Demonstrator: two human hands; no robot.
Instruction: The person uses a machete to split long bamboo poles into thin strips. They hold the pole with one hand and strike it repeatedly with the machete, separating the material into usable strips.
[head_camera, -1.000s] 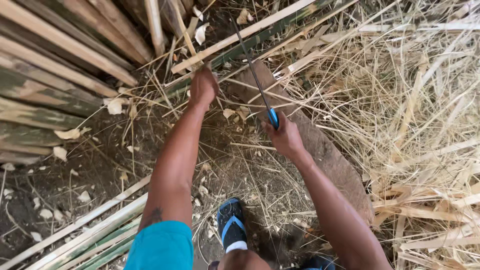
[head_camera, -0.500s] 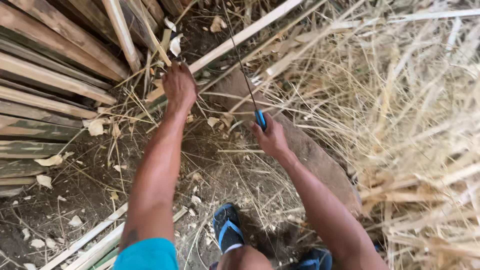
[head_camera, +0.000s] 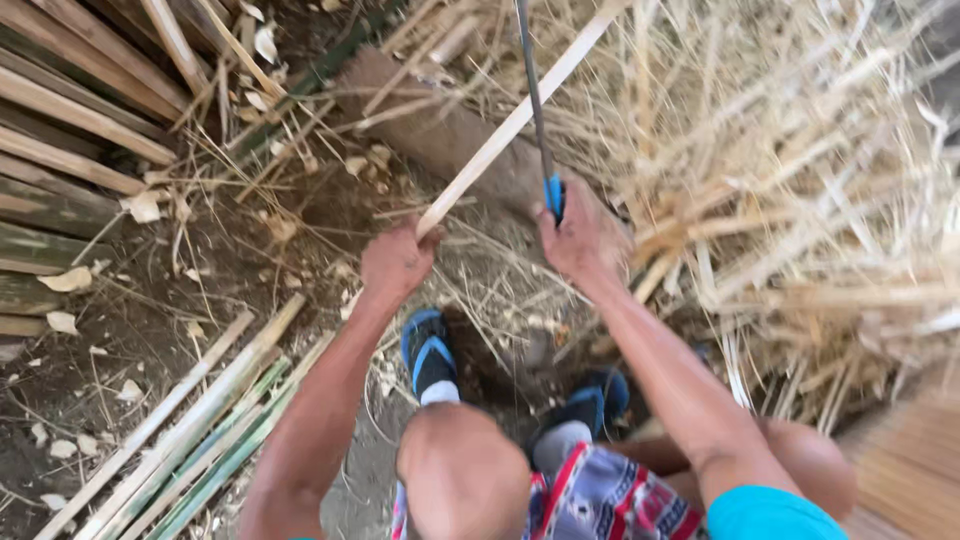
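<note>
Left grip (head_camera: 397, 262): you had it clamped on the near end of the strip (head_camera: 520, 112).
Strip: it ran up and away to the right from that grip, crossing the blade (head_camera: 531, 90).
Right grip (head_camera: 583, 240): you had it closed on the knife's blue handle (head_camera: 553, 195), blade pointing away.
Beyond both grips: a log (head_camera: 440, 130) lay on the ground.
Right of your right grip: a heap of shavings (head_camera: 800, 180).
</note>
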